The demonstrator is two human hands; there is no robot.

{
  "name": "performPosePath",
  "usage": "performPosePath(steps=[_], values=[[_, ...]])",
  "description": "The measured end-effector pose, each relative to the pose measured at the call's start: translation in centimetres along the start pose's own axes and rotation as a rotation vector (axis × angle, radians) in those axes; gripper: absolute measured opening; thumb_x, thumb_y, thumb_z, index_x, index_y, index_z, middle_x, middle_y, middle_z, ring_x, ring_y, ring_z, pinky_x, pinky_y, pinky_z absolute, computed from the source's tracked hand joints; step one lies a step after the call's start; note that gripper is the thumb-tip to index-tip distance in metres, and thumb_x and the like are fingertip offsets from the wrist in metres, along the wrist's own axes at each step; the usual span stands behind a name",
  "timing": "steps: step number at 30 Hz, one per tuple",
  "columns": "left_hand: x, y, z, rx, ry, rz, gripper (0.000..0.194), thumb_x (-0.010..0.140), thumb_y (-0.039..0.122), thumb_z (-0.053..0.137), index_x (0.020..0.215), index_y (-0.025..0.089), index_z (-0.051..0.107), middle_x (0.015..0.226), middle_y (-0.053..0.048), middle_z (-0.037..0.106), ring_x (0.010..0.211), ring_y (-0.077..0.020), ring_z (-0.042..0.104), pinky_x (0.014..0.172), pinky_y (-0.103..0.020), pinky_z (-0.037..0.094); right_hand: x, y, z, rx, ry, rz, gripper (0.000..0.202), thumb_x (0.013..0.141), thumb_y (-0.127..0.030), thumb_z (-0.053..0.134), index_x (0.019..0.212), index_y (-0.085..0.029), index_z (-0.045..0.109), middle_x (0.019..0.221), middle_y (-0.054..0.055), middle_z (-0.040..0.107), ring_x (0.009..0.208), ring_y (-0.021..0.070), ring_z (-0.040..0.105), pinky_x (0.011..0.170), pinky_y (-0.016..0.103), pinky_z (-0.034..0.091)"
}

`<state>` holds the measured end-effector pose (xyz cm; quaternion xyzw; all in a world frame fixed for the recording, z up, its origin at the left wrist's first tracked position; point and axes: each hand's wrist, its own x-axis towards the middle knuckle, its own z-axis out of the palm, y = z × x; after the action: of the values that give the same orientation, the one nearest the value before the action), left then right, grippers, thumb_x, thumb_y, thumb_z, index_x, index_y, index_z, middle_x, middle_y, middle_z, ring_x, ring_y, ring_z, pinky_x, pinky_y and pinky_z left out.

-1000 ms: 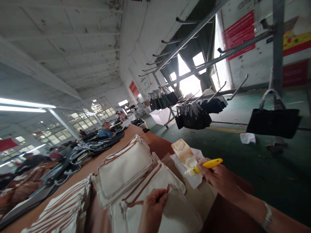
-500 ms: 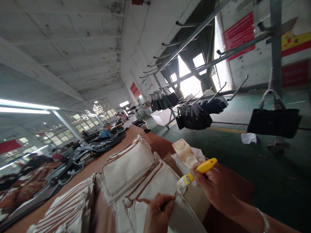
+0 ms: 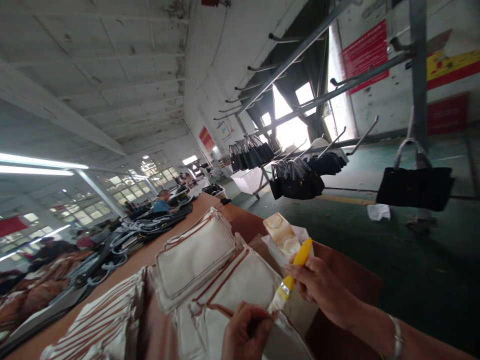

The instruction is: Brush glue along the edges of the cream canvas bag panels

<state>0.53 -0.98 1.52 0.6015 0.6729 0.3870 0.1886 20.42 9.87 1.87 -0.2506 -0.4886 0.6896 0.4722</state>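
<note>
brown surface (image 3: 240, 222) runs from lower centre toward mid-left, stacked with cream bags. right hand (image 3: 317, 285), fingers clenched on yellow brush (image 3: 290, 277), bristles at cream bag (image 3: 240, 295), bottom centre. left hand (image 3: 245, 335) fingers pinch its edge.

Along the far stretch of your long brown table (image 3: 240, 222) lie heaps of dark bags (image 3: 150, 225), and a person in a blue top (image 3: 163, 202) sits at its left edge. To your right, a metal rack (image 3: 337, 90) carries black handbags (image 3: 414, 186), with more bunches (image 3: 298, 182) hanging farther back. A white bin (image 3: 247, 179) stands on the green floor (image 3: 393, 250), and red signs (image 3: 365, 50) cover the wall.
</note>
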Motion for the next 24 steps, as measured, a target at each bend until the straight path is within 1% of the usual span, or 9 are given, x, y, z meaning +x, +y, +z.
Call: performPosePath(steps=[2,7,9,12,14,17,20,22,24], values=[[-0.1,-0.2,0.1,0.015,0.003,-0.029,0.045,0.075,0.063,0.061,0.074,0.018,0.07,0.069,-0.003,0.059,0.065,-0.015,0.052,0.058,-0.023,0.041,-0.2,-0.2,-0.1,0.07,-0.002,0.046,0.037,0.079,-0.051,0.068,0.077,-0.018,0.053,0.05,-0.007,0.04,0.041,0.0086,0.029,0.039,0.021,0.021],[-0.2,-0.4,0.2,0.045,0.017,-0.036,0.045,0.075,0.063,0.061,0.073,0.018,0.068,0.066,-0.002,0.058,0.063,-0.0141,0.051,0.057,-0.022,0.04,-0.1,-0.6,-0.7,0.004,0.12,-0.059,0.038,0.08,-0.051,0.068,0.072,-0.018,0.051,0.05,-0.006,0.041,0.043,0.0088,0.033,0.04,0.022,0.023],[-0.1,-0.2,0.3,0.061,0.011,-0.039,0.044,0.075,0.061,0.062,0.074,0.018,0.068,0.067,-0.002,0.058,0.063,-0.0144,0.051,0.055,-0.022,0.039,-0.2,-0.2,-0.5,-0.03,0.086,-0.039,0.037,0.081,-0.05,0.068,0.073,-0.017,0.053,0.052,-0.005,0.043,0.045,0.0093,0.035,0.041,0.022,0.025],[0.3,1.2,0.0,0.099,0.0,-0.035,0.041,0.076,0.058,0.062,0.075,0.018,0.069,0.069,-0.002,0.058,0.064,-0.0149,0.052,0.055,-0.023,0.039,-0.8,0.0,-0.2,0.068,0.045,0.003,0.034,0.08,-0.048,0.069,0.079,-0.017,0.055,0.052,-0.006,0.043,0.043,0.009,0.033,0.041,0.022,0.024],[0.7,3.0,-0.8,0.118,-0.014,-0.03,0.038,0.078,0.055,0.062,0.076,0.018,0.068,0.07,-0.002,0.058,0.064,-0.0146,0.052,0.058,-0.023,0.039,-1.1,-0.7,-0.6,0.156,0.085,-0.043,0.032,0.083,-0.046,0.069,0.076,-0.017,0.054,0.05,-0.007,0.041,0.041,0.0083,0.03,0.04,0.022,0.022],[1.6,7.3,-3.8,0.051,-0.095,-0.041,0.037,0.081,0.053,0.061,0.076,0.017,0.067,0.07,-0.002,0.058,0.067,-0.0143,0.05,0.061,-0.023,0.039,-0.9,-3.0,-1.9,0.277,0.176,-0.156,0.029,0.085,-0.04,0.069,0.074,-0.018,0.055,0.047,-0.007,0.038,0.041,0.0081,0.028,0.042,0.022,0.024],[2.4,11.5,-8.3,-0.138,-0.168,0.013,0.046,0.086,0.058,0.051,0.075,0.016,0.066,0.072,-0.002,0.058,0.069,-0.0146,0.05,0.064,-0.024,0.04,-0.7,-5.4,-3.5,0.399,0.23,-0.253,0.021,0.087,-0.032,0.068,0.076,-0.017,0.059,0.05,-0.006,0.039,0.044,0.0078,0.028,0.044,0.021,0.028],[2.5,12.9,-11.2,-0.235,-0.183,0.028,0.057,0.086,0.066,0.044,0.073,0.016,0.067,0.075,-0.003,0.058,0.07,-0.0151,0.051,0.064,-0.025,0.041,-0.7,-6.5,-4.3,0.442,0.241,-0.285,0.019,0.088,-0.028,0.067,0.074,-0.016,0.06,0.053,-0.005,0.041,0.045,0.0073,0.029,0.045,0.021,0.03],[2.3,12.4,-13.1,-0.241,-0.194,-0.051,0.068,0.082,0.075,0.037,0.067,0.015,0.067,0.072,-0.004,0.057,0.067,-0.015,0.05,0.062,-0.025,0.041,-1.0,-6.9,-5.0,0.458,0.271,-0.298,0.017,0.087,-0.026,0.068,0.074,-0.016,0.062,0.054,-0.004,0.042,0.045,0.007,0.029,0.044,0.02,0.03]])
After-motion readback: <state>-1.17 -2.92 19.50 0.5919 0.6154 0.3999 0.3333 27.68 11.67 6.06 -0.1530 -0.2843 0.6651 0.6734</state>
